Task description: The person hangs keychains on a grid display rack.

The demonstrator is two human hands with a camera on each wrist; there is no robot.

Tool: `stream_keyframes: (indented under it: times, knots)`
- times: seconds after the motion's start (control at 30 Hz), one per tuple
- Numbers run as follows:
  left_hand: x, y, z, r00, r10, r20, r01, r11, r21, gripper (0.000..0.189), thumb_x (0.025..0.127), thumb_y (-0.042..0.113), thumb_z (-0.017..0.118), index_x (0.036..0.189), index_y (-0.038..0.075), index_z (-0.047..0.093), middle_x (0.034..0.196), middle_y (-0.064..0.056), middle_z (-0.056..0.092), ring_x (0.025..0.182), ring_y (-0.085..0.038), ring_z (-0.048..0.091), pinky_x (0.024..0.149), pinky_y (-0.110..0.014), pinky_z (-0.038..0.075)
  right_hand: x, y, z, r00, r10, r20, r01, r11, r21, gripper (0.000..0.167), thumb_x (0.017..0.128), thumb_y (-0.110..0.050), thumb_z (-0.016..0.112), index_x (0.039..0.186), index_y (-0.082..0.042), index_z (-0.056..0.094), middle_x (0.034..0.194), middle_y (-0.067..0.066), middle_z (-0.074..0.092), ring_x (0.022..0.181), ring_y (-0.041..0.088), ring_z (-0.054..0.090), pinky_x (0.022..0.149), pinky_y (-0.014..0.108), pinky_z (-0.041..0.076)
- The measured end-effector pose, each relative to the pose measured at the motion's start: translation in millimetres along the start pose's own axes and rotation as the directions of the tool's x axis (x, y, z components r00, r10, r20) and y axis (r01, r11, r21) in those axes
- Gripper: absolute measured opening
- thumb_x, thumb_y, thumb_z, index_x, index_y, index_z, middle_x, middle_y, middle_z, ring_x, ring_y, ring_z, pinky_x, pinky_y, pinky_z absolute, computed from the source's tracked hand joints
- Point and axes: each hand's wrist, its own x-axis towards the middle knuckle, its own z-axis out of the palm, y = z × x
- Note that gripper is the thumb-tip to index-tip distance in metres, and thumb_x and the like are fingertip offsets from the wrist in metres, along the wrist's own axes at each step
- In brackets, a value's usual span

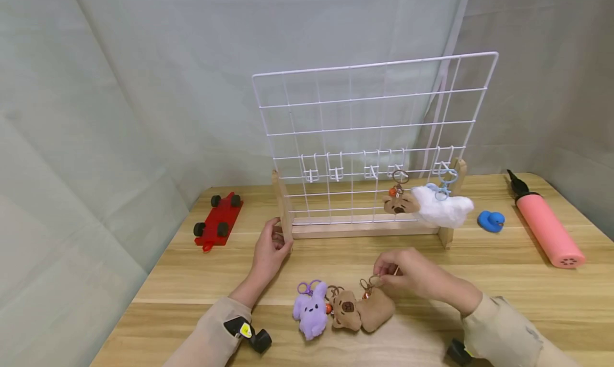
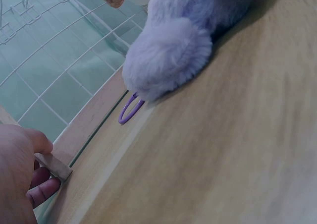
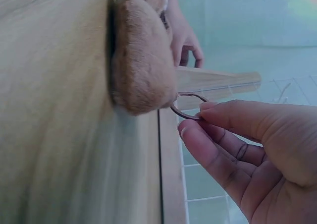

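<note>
My left hand (image 1: pixel 267 254) grips the foot of the wooden side post (image 1: pixel 283 204) at the left end of a display rack. Between thumb and fingertips, my right hand (image 1: pixel 408 271) pinches the brown key ring (image 3: pixel 184 116) of a brown plush keychain (image 1: pixel 377 312). That plush lies on the table, its face hidden. Beside it rests a brown bear plush keychain (image 1: pixel 346 310) with an orange bell, and left of that a purple plush keychain (image 1: pixel 312 314). From the rack's white wire grid (image 1: pixel 350 67) hang another brown bear keychain (image 1: pixel 401 203) and a white plush keychain (image 1: pixel 443 207).
Several white hooks (image 1: pixel 336 174) line a lower row of the grid. A red toy car chassis (image 1: pixel 218 223) with black wheels sits at the left. On the right are a blue rubber duck (image 1: pixel 491 221) and a pink hand pump (image 1: pixel 549 228). Pale curtains (image 1: pixel 144 116) surround the table.
</note>
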Motion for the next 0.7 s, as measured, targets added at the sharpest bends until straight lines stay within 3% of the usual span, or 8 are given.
stream_keyframes:
  times: [0.7]
  knots:
    - [0.2,-1.2,-0.2,1.0,0.011,0.001,-0.011,1.0,-0.004,0.057,0.082,-0.007,0.067,0.133,-0.001,0.042,0.108,-0.023,0.06,0.086,-0.025,0.06,0.066,-0.017,0.052,-0.6,-18.9,-36.7,1.0,-0.015,0.02,0.015,1.0,-0.011,0.006,0.087,-0.002,0.065,0.091,-0.004,0.067,0.08,0.001,0.07,0.068,-0.003,0.06,0.057,0.019,0.054]
